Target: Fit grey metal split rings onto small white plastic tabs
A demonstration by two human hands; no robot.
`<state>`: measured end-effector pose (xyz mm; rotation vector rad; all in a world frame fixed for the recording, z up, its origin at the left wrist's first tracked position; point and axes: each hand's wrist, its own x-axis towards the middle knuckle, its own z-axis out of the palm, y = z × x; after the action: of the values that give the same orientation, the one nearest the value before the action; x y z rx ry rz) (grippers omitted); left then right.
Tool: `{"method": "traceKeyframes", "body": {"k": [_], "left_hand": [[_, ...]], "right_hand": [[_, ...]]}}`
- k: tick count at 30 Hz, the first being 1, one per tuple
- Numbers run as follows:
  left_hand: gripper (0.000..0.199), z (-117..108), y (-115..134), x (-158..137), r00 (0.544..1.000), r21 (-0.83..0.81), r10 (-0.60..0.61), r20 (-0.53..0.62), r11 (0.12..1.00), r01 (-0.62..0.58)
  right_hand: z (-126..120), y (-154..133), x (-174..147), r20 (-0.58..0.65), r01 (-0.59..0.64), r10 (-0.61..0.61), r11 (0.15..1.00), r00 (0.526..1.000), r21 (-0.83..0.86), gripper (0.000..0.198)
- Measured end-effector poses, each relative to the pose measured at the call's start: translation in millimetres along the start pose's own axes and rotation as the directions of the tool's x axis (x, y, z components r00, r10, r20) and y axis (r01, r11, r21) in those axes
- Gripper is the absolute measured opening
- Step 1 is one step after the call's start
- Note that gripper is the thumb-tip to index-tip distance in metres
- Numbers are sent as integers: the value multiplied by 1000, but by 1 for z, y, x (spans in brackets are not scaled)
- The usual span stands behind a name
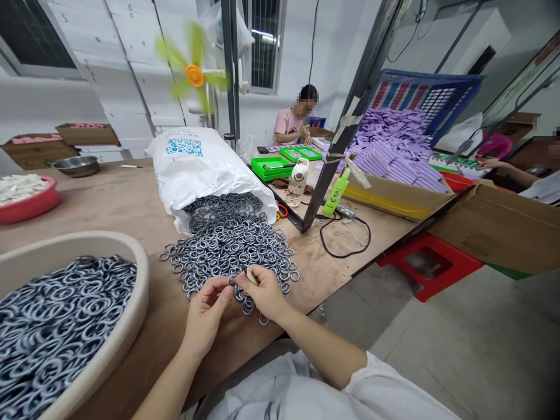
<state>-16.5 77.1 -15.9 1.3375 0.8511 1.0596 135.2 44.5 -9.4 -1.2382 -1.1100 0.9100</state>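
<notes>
At the near edge of a heap of dark grey rings [227, 251], my left hand [209, 306] pinches a single grey ring [231, 281] between thumb and fingertips. My right hand [266, 296] is closed around a small cream-coloured tool [251, 276] with a dark tip, its kind hard to make out. That tip is close beside the ring, and the fingers hide whether they touch. Behind the hands, the heap spills from the mouth of a white plastic sack [196, 169] lying on its side.
A large beige tub [142, 280] of similar rings stands at the left on the wooden table [170, 356]. A metal post [332, 157], a green bottle [336, 192] and a black cable [345, 255] are to the right. A person [289, 122] sits at the back; another's arm [510, 172] shows far right.
</notes>
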Motion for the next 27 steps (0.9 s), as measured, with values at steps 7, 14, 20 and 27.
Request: {"method": "traceKeyframes", "body": {"k": [7,14,20,27], "left_hand": [[26,0,1,0,1000,24,-4,-30,1000,4],[38,0,4,-1,981,-80,-166,-104,984,158],[55,3,14,2,941,-183,-302,-154,945,273],[53,-1,11,3,925,-155,-327,-193,941,300]], "right_hand": [[1,-4,-4,-107,138,-149,986,983,-98,22],[0,-6,-9,68,353,-347,911,936,-211,33],[-2,-2,-2,174,362,-329,906,928,-221,39],[-12,-14,12,305,339,-258,906,917,-254,39]]}}
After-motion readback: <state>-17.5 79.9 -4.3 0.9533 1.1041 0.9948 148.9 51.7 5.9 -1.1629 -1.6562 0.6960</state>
